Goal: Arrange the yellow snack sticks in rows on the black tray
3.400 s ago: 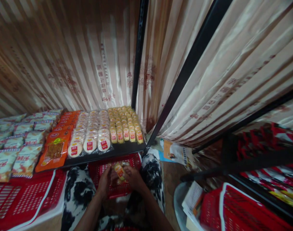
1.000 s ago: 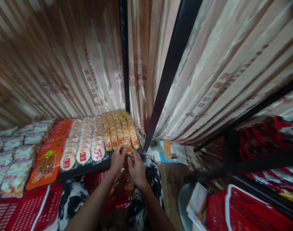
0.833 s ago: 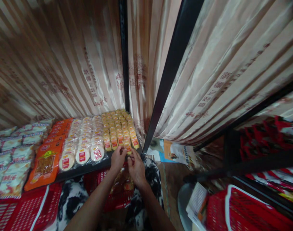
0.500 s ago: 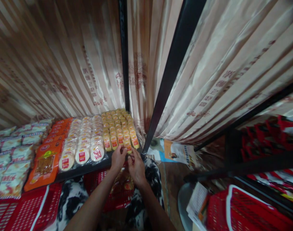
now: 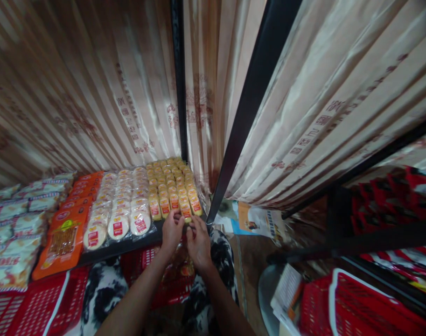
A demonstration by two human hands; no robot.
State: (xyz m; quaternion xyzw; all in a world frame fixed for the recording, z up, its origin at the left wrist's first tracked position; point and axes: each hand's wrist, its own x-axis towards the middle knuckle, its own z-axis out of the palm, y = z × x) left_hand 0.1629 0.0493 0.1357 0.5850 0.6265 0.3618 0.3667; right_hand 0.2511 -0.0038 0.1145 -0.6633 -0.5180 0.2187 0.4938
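Observation:
Rows of small yellow packaged cakes (image 5: 171, 186) with red labels fill the right end of a black shelf (image 5: 127, 244). My left hand (image 5: 172, 231) has its fingers bent against the left lower edge of a front yellow cake pack (image 5: 185, 211). From the other side my right hand (image 5: 199, 240) pinches at the same pack's lower right, so it sits between both sets of fingertips. The fingers partly cover its bottom end. Left of the yellow packs lie rows of round white wrapped biscuits (image 5: 118, 227) with red labels.
Orange snack bags (image 5: 60, 238) and white snack bags (image 5: 18, 261) lie farther left. Red baskets stand below left (image 5: 31, 303) and at right (image 5: 366, 303). A dark metal post (image 5: 246, 102) rises just right of my hands, before pleated curtains (image 5: 303, 116).
The view has shifted very slightly, moving the shelf goods a little left. Both hands stay at the same front yellow pack, with only small finger movement.

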